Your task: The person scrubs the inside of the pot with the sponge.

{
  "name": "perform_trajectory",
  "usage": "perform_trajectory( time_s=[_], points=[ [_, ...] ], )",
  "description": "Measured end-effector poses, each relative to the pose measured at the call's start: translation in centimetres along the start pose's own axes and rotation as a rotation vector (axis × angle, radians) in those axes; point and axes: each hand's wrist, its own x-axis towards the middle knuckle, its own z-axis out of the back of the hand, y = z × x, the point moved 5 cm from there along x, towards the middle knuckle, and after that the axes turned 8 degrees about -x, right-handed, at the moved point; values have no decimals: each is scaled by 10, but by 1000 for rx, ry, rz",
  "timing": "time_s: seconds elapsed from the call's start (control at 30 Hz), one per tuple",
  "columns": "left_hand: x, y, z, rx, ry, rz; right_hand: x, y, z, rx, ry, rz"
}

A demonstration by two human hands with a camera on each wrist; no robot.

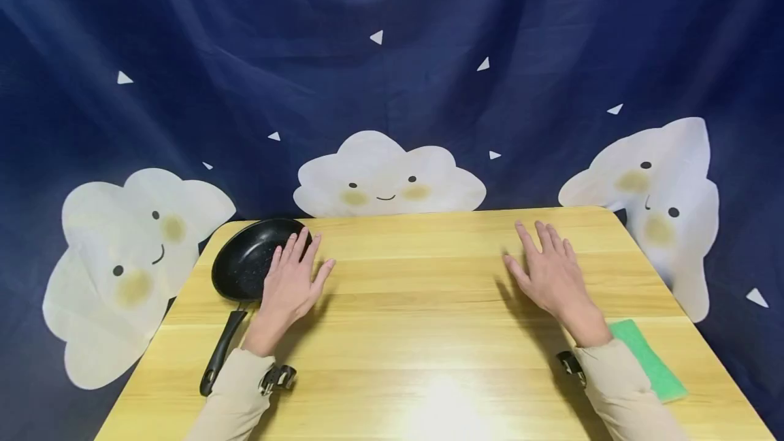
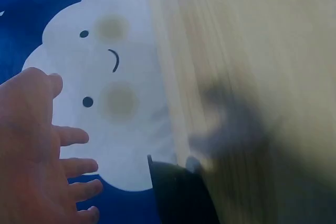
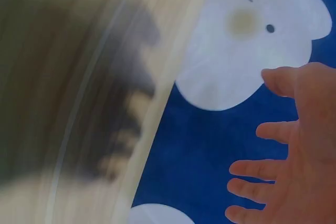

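A black frying pan [image 1: 245,264] lies at the table's far left, its handle [image 1: 223,352] pointing toward the near edge. Over the pan's right side hovers my left hand [image 1: 290,291], fingers spread and holding nothing. In the left wrist view this hand [image 2: 31,150] has its fingers extended, and a dark part of the pan [image 2: 181,192] shows at the bottom. My right hand [image 1: 554,281] is held above the right half of the table with straight fingers and nothing in it; the right wrist view shows the same hand [image 3: 310,156]. A green sponge pad [image 1: 649,359] lies partly behind the right forearm.
The light wooden table [image 1: 416,332] has its far edge against a dark blue curtain [image 1: 429,101] printed with white clouds and small triangles. Each wrist wears a dark strap or mount, such as the left wrist mount [image 1: 278,378]. Both hands cast shadows on the tabletop.
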Motion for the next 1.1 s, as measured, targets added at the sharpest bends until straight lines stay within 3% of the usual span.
perform_trajectory(
  time_s=[0.27, 0.6, 0.87, 1.1],
  points=[
    [-28, 6, 15, -55, -79, 31, -5, 28, 2, 86, -113, 33],
    [-64, 7, 20, -63, -102, 15, -6, 62, -9, 209, -74, 12],
    [-84, 20, 41, -184, -61, 92, -12, 95, -21, 275, -90, 59],
    [-100, 42, 58, -308, -81, 158, -15, 129, -29, 350, -86, 84]
  ],
)
